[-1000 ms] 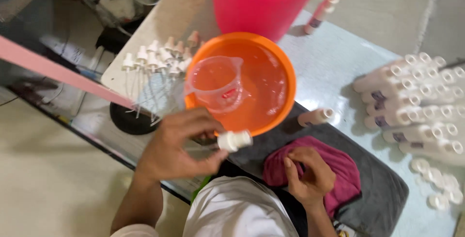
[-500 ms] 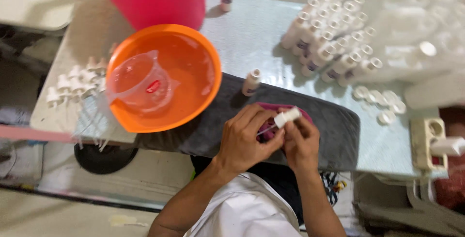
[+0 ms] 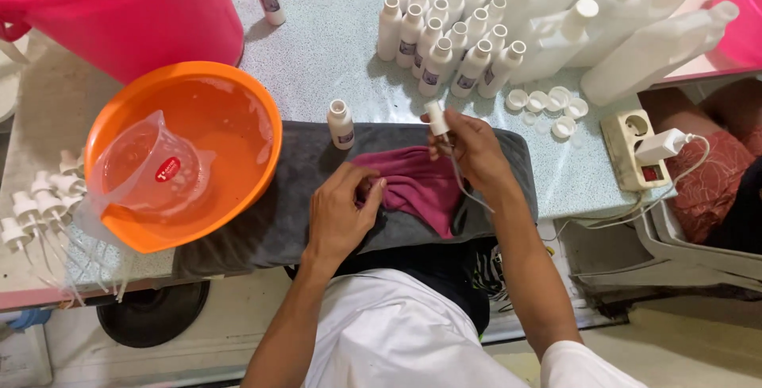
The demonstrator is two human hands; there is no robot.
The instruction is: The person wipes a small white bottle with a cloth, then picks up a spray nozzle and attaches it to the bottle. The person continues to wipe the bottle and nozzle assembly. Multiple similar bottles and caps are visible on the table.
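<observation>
The right hand (image 3: 475, 152) grips a white spray pump head (image 3: 436, 117) by its top, its thin dip tube trailing down across the wrist, held just above the magenta cloth (image 3: 421, 182). The left hand (image 3: 340, 212) is curled with its fingertips pressing that cloth, which lies on a grey towel (image 3: 302, 174) spread over the speckled surface (image 3: 333, 55). The step looks like wiping the pump dry. An uncapped small white bottle (image 3: 341, 124) stands on the towel just beyond; fitting the pump would call for steering the tube into its narrow neck.
</observation>
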